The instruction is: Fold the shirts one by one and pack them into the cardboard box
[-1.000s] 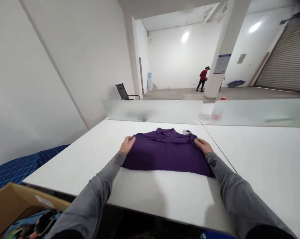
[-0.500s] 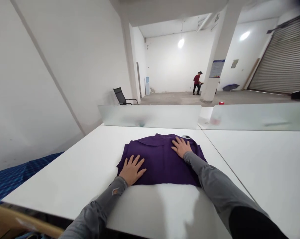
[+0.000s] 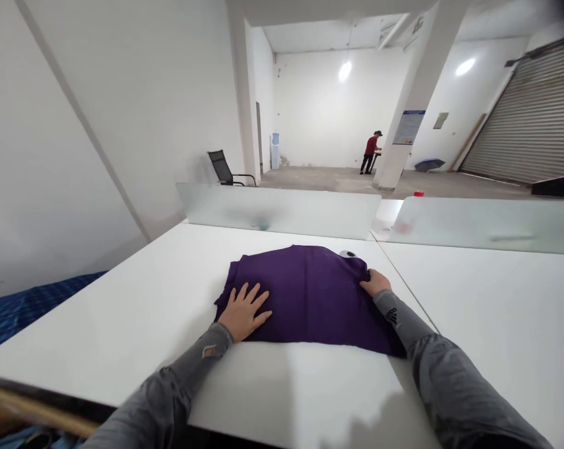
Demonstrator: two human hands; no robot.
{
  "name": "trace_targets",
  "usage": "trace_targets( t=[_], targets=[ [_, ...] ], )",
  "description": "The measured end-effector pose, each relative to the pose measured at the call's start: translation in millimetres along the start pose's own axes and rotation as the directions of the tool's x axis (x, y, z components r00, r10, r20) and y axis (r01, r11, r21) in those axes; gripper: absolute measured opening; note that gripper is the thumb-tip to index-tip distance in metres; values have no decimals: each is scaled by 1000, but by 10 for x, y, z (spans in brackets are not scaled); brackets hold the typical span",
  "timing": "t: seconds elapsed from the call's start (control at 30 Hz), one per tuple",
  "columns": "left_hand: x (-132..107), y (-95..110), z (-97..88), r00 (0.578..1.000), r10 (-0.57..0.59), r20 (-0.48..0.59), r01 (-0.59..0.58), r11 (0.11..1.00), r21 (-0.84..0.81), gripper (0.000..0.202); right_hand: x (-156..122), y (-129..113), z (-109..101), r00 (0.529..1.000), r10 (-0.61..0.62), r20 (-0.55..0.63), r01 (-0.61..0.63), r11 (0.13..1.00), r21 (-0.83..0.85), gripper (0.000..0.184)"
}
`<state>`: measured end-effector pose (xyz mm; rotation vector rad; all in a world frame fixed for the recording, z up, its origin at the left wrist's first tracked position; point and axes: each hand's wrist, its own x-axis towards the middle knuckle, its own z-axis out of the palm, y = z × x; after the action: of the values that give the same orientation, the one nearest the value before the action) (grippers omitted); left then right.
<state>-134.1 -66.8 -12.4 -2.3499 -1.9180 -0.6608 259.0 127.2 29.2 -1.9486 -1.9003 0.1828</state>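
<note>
A folded purple cloth garment [image 3: 310, 296] lies on the white table [image 3: 136, 293] in front of me; I cannot tell its exact kind. My left hand [image 3: 244, 312] rests flat on its left part, fingers spread. At the right edge, my right hand [image 3: 376, 283] has its fingers closed on the fabric, which is slightly raised and bunched there. Both forearms wear grey sleeves. Just behind the garment's far right corner sits a small white round object with a dark centre [image 3: 348, 254], partly covered by the cloth.
Frosted dividers [image 3: 282, 209] stand along the table's far edge. Blue patterned fabric [image 3: 34, 308] lies at the left, and a cardboard box [image 3: 34, 408] is below the near left edge. Farther off are a black chair [image 3: 221, 168] and a person in red [image 3: 371, 148].
My right hand has moved from lying flat on the cloth to its right edge and closed on it. The garment's right side now spreads farther right. My left hand stays flat.
</note>
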Motion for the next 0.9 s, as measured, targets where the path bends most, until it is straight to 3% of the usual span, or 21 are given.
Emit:
trace_targets(
  t=[0.1, 0.17, 0.23, 0.3, 0.37, 0.43, 0.47, 0.53, 0.57, 0.63, 0.7, 0.73, 0.8, 0.9],
  targets=[
    [106, -195, -39, 996, 84, 23, -82, 994, -73, 50, -339, 155, -121, 999, 5, 48, -9, 998, 68, 37],
    [223, -365, -77, 987, 159, 36, -153, 979, -133, 45, -781, 297, -182, 983, 31, 180, -85, 951, 298, 43],
    [361, -505, -113, 978, 206, 34, -198, 966, -167, 39, -1333, 461, -244, 933, 18, 360, -237, 784, 573, 56],
    [485, -559, -147, 979, 204, 30, -197, 969, -151, 37, -1859, 626, -340, 897, -50, 438, -299, 662, 687, 64],
    [540, -489, -192, 989, 150, -5, -149, 982, -120, 38, -2230, 782, -478, 906, -117, 408, -224, 685, 693, 63],
    [469, -287, -263, 993, 86, -85, -97, 986, -136, 43, -2397, 917, -625, 958, -173, 229, 15, 826, 564, 62],
    [373, -144, -308, 990, 84, -111, -102, 981, -168, 45, -2411, 966, -686, 967, -230, 108, 164, 888, 429, 63],
    [66, 208, -405, 979, 188, -80, -202, 947, -251, 53, -2335, 1004, -756, 905, -423, -48, 426, 897, 120, 63],
    [-128, 406, -447, 956, 294, -10, -284, 913, -294, 58, -2258, 986, -758, 849, -526, -59, 527, 850, 4, 61],
    [-529, 824, -491, 866, 475, 159, -402, 848, -344, 75, -2051, 877, -697, 734, -678, -27, 671, 731, -122, 58],
    [-839, 1228, -457, 802, 537, 262, -470, 837, -280, 81, -1802, 696, -568, 642, -767, 12, 755, 629, -184, 61],
    [-931, 1406, -411, 791, 545, 279, -497, 838, -226, 80, -1674, 593, -490, 602, -798, 36, 786, 584, -202, 63],
    [-981, 1677, -288, 814, 522, 254, -511, 852, -112, 77, -1436, 389, -334, 517, -852, 82, 845, 492, -210, 64],
    [-854, 1835, -146, 860, 477, 180, -480, 877, -30, 63, -1216, 177, -197, 419, -903, 94, 900, 399, -175, 54]
  ],
)
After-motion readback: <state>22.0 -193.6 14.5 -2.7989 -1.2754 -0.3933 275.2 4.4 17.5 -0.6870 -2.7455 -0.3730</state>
